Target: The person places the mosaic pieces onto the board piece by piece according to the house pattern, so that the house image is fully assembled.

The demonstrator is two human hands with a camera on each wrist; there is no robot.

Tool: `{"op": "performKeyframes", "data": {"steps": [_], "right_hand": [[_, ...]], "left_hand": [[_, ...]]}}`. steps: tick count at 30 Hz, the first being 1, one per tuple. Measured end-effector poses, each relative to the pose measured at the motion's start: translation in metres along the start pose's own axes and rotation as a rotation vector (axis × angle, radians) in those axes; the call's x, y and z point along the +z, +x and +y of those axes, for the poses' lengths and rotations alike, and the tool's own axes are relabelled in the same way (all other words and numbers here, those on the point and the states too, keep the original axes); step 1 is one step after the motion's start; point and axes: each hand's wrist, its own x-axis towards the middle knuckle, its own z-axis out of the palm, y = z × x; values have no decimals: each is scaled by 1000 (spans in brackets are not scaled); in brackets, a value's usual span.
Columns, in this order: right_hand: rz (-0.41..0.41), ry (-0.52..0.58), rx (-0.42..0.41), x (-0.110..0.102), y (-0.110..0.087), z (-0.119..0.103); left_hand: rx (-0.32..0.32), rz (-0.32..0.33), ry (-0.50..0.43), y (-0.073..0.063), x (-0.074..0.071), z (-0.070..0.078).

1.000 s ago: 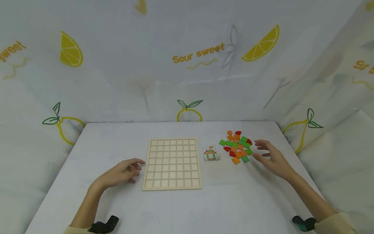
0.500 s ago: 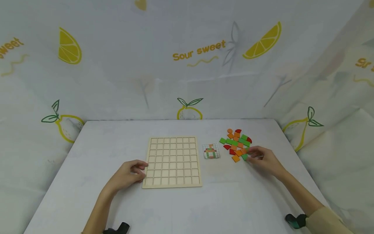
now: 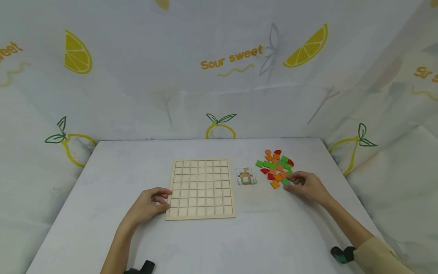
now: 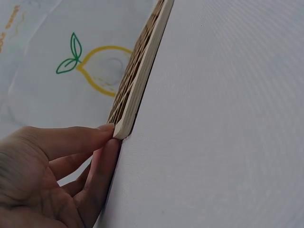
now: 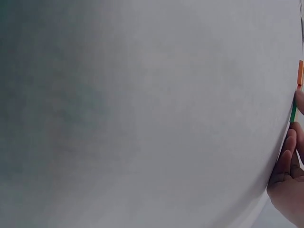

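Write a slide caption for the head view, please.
Left hand at the edge of a wooden board, right hand at a green tile, a picture card in between.

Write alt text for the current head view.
A person's right hand touches a green tile at the near right of a cluster of red, orange and green tiles, while the left hand holds the left edge of a grid board. A picture card lies between board and tiles on the white table.

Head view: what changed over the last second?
Left hand moved right and now touches the grid board at its left edge. Right hand moved left to the tile pile, fingertips at a green tile; grip unclear. Grid board and picture card stayed put.
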Motion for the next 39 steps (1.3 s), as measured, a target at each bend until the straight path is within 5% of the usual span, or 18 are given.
{"op": "performKeyframes", "data": {"steps": [10, 20, 30, 39], "right_hand": [[-1, -71, -11, -1, 1, -9], [2, -35, -107, -7, 5, -20], [-51, 75, -188, 17, 25, -77], [-189, 181, -339, 68, 47, -139]], "left_hand": [[16, 6, 0, -1, 1, -1], [11, 10, -8, -1, 2, 0], [5, 21, 2, -1, 2, -2], [-5, 42, 18, 1, 5, 1]]}}
